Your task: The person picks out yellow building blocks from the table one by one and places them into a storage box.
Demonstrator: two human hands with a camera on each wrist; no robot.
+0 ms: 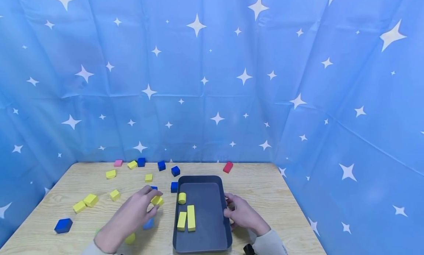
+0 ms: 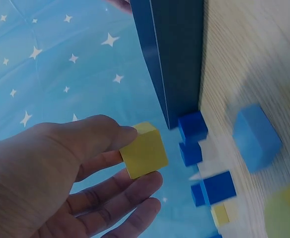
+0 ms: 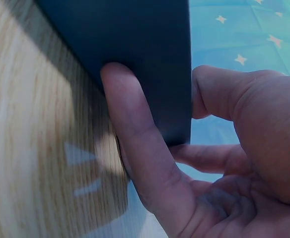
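Closest to us, at the bottom edge, a pale left sleeve (image 1: 96, 248) leads up toward our left hand, and from there we look over the wooden table (image 1: 258, 188) from left to right. Far left lies a dark blue block (image 1: 63, 226); beyond it sit two yellow blocks (image 1: 90, 200) side by side, and a lone yellow block (image 1: 114, 195) rests to their right. Toward the back edge we see a pink block (image 1: 118, 163) and, farther right, several blue cubes (image 1: 161, 165) with more yellow pieces (image 1: 148, 178) among them

By our left wrist lies a yellow rounded piece (image 1: 130, 238), partly hidden. Our left hand (image 1: 136, 209) pinches a small yellow block (image 1: 158, 201) between thumb and fingers, just left of the tray, with a lighter blue block (image 1: 148, 224) lying nearer us

Next stands the dark grey tray (image 1: 210, 218), holding a yellow cylinder (image 1: 182, 198), a short yellow bar (image 1: 182, 221) and a longer yellow bar (image 1: 191, 218), all along its left half. On its right side our right hand (image 1: 243, 212) grips the wall, thumb at the rim and a finger along the outside. Behind the tray, toward the right, lies a red block (image 1: 228, 167); a starry blue curtain (image 1: 185, 67) hangs beyond the table
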